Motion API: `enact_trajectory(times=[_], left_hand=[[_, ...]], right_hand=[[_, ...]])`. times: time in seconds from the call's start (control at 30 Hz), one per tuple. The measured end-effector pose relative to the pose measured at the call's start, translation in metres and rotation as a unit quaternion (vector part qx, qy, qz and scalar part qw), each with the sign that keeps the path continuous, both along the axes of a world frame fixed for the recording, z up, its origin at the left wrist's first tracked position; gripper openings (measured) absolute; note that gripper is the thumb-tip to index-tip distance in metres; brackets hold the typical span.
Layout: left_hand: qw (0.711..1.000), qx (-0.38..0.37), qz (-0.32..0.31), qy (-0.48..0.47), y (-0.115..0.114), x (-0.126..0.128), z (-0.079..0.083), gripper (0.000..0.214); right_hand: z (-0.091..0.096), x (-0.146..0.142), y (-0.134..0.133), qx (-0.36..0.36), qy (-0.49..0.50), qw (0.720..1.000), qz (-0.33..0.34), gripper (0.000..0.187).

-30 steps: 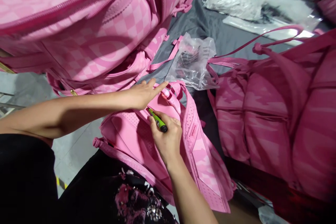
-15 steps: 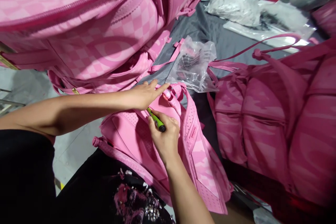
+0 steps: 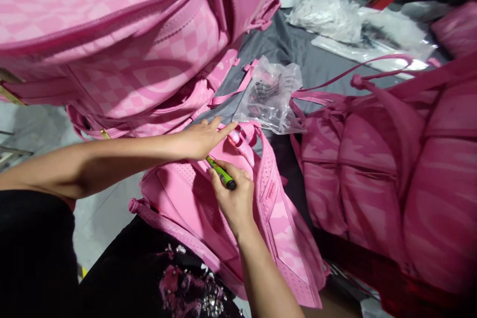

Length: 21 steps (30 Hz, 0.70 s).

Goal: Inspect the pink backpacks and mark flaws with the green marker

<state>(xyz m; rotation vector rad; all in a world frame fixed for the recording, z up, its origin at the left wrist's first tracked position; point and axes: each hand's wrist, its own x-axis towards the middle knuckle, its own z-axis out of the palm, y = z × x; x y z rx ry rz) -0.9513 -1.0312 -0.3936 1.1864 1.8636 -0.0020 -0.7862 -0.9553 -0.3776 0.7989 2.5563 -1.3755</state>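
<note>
A pink backpack [image 3: 186, 203] with a camouflage and checker pattern lies across my lap, its perforated shoulder straps facing up. My left hand [image 3: 204, 138] rests on its upper part with the fingers stretched out and spread. Just below, my right hand [image 3: 235, 194] grips a slim green pen-shaped tool [image 3: 222, 173] with a black end. The tool's front end points up and left toward the backpack beneath my left palm; its tip cannot be made out. A carry loop [image 3: 253, 126] stands near my left fingertips.
A large pink checkered backpack [image 3: 149, 64] rises at the upper left. More pink camouflage backpacks [image 3: 372, 179] stand at the right. A crumpled clear plastic bag [image 3: 270, 94] lies between them on grey fabric [image 3: 283, 35]. White plastic packaging [image 3: 324, 12] lies farther back.
The view has shifted slightly, so the backpacks sit a little lower and more to the left. Both hands keep nearly the same place on the backpack, the green tool still in my right.
</note>
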Motion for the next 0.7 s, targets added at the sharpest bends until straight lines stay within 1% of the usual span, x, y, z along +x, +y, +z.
enact_trajectory(times=[0.07, 0.1, 0.17, 0.2, 0.23, 0.27, 0.3, 0.33, 0.37, 0.4, 0.43, 0.5, 0.57, 0.6, 0.63, 0.7], left_hand=[[1.000, 0.003, -0.007, 0.001, 0.000, 0.000, 0.002, 0.096], [1.000, 0.000, -0.007, 0.001, 0.000, -0.001, 0.001, 0.096], [1.000, -0.005, -0.002, 0.002, -0.001, -0.001, -0.001, 0.095], [1.000, -0.003, 0.001, 0.001, -0.002, -0.001, -0.002, 0.093], [1.000, 0.002, 0.003, -0.001, -0.003, -0.001, -0.004, 0.091], [1.000, 0.009, 0.004, -0.002, -0.004, -0.001, -0.005, 0.089], [1.000, 0.017, 0.004, -0.002, -0.005, 0.000, -0.007, 0.089], [1.000, 0.023, 0.004, -0.001, -0.006, 0.000, -0.008, 0.090], [1.000, 0.027, 0.005, 0.002, -0.006, 0.001, -0.009, 0.091], [1.000, 0.029, 0.008, 0.005, -0.007, 0.002, -0.010, 0.093], [0.999, 0.030, 0.013, 0.008, -0.007, 0.002, -0.010, 0.095], [0.999, 0.026, 0.024, 0.011, -0.007, 0.004, -0.011, 0.097], [0.999, 0.021, 0.031, 0.010, -0.008, 0.004, -0.011, 0.098], [0.999, 0.022, 0.033, 0.008, -0.008, 0.004, -0.011, 0.098], [0.999, 0.023, 0.033, 0.006, -0.009, 0.004, -0.010, 0.098], [0.999, 0.027, 0.031, 0.000, -0.009, 0.003, -0.009, 0.099]], right_hand=[[0.000, -0.004, -0.003, -0.002, -0.009, 1.000, -0.009, 0.019], [0.002, -0.006, -0.004, -0.019, -0.017, 1.000, -0.012, 0.018], [0.010, -0.009, 0.004, -0.087, -0.038, 0.995, -0.021, 0.013], [0.016, -0.010, 0.012, -0.124, -0.041, 0.991, -0.031, 0.012], [0.023, -0.010, 0.023, -0.145, -0.030, 0.988, -0.048, 0.012], [0.029, -0.008, 0.037, -0.138, -0.009, 0.988, -0.070, 0.014], [0.034, -0.006, 0.055, -0.097, 0.010, 0.991, -0.093, 0.018], [0.034, -0.004, 0.073, -0.030, 0.005, 0.995, -0.095, 0.022], [0.030, -0.003, 0.093, 0.048, -0.020, 0.995, -0.082, 0.027], [0.021, -0.004, 0.113, 0.129, -0.078, 0.987, -0.053, 0.032], [0.007, -0.006, 0.131, 0.182, -0.165, 0.969, 0.014, 0.037], [-0.030, -0.017, 0.160, 0.199, -0.244, 0.946, 0.079, 0.038], [-0.068, -0.035, 0.177, 0.197, -0.273, 0.933, 0.124, 0.046], [-0.084, -0.045, 0.182, 0.201, -0.276, 0.929, 0.142, 0.052], [-0.097, -0.054, 0.185, 0.209, -0.273, 0.926, 0.158, 0.058], [-0.115, -0.068, 0.186, 0.233, -0.260, 0.920, 0.177, 0.064]])
